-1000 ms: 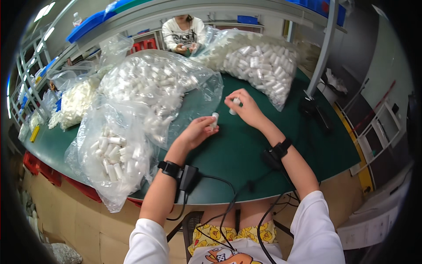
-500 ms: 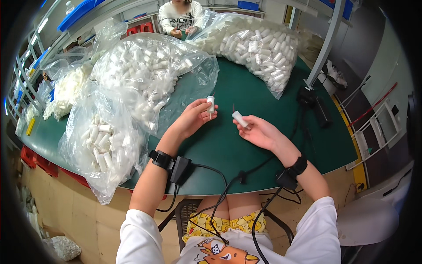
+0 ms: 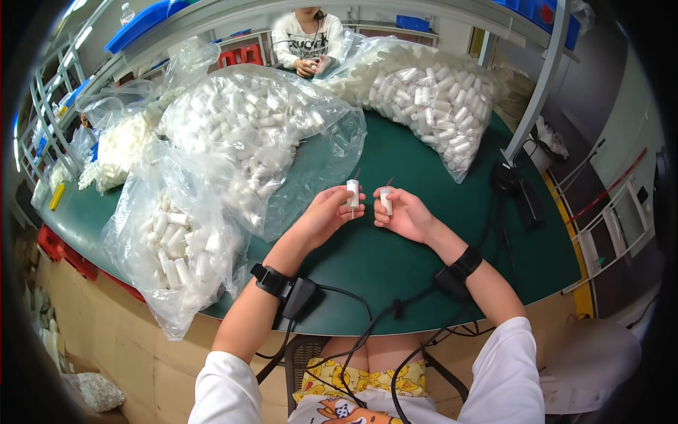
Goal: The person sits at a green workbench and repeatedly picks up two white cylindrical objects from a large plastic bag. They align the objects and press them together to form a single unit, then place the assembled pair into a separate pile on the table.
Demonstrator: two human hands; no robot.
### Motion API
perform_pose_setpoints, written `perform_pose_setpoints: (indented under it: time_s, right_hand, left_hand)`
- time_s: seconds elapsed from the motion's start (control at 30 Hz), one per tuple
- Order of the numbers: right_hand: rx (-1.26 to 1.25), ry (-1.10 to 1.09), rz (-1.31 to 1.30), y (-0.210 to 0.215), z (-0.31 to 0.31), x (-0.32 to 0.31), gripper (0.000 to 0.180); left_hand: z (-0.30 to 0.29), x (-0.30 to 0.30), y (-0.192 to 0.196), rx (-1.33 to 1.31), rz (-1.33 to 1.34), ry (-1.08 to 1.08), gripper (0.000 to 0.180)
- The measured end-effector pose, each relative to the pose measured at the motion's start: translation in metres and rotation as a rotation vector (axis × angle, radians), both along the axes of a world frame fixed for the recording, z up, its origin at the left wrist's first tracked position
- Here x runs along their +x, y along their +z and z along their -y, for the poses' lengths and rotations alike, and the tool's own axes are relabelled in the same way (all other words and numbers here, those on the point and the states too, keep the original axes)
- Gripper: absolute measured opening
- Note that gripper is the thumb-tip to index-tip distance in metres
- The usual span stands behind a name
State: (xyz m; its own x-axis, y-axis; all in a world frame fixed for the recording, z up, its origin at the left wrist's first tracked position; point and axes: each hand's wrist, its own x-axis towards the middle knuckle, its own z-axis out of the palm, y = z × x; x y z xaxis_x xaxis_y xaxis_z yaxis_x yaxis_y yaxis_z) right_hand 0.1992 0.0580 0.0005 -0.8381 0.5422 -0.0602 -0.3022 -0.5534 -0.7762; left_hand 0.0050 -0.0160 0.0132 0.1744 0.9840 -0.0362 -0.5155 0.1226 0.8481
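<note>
Over the green table [image 3: 339, 283] my left hand [image 3: 330, 215] is closed on a small white plastic cylinder [image 3: 352, 193]. It stands nearly upright, with a thin red pin sticking out of its top and a short pale pin below. Close beside it, my right hand [image 3: 408, 214] pinches a second white cylinder [image 3: 385, 201], also with a thin red pin at its upper end. The two cylinders are apart, separated by a small gap. Fingers hide part of each cylinder.
Clear bags of white cylinders lie at the near left [image 3: 171, 247], centre left [image 3: 244, 127] and back right [image 3: 438, 106]. A person [image 3: 306, 42] sits across the table. A black device [image 3: 522, 194] and a grey post [image 3: 537, 85] stand right. Black cables [image 3: 367, 307] run from my wrist straps.
My hands have come closer together, the right one moving left. The cylinder in my right hand has turned from tilted to nearly upright. The whole view has shifted slightly.
</note>
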Motion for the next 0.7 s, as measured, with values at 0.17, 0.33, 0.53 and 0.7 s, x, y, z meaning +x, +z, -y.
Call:
perform_pose_setpoints:
  time_s: [0.17, 0.33, 0.53, 0.7]
  right_hand:
    - [-0.081, 0.145, -0.001, 0.009, 0.007, 0.002, 0.04]
    - [-0.015, 0.184, 0.042, 0.011, 0.011, 0.003, 0.041]
    - [0.006, 0.175, 0.055, 0.006, 0.006, 0.003, 0.033]
    - [0.007, 0.107, 0.113, 0.009, 0.009, 0.005, 0.033]
  left_hand:
    - [0.001, 0.001, -0.004, -0.067, 0.078, -0.086, 0.024]
    - [0.008, 0.01, 0.009, -0.104, 0.094, -0.171, 0.02]
    - [0.011, 0.016, 0.009, -0.105, -0.063, -0.195, 0.027]
    - [0.011, 0.01, 0.009, -0.134, 0.041, -0.225, 0.026]
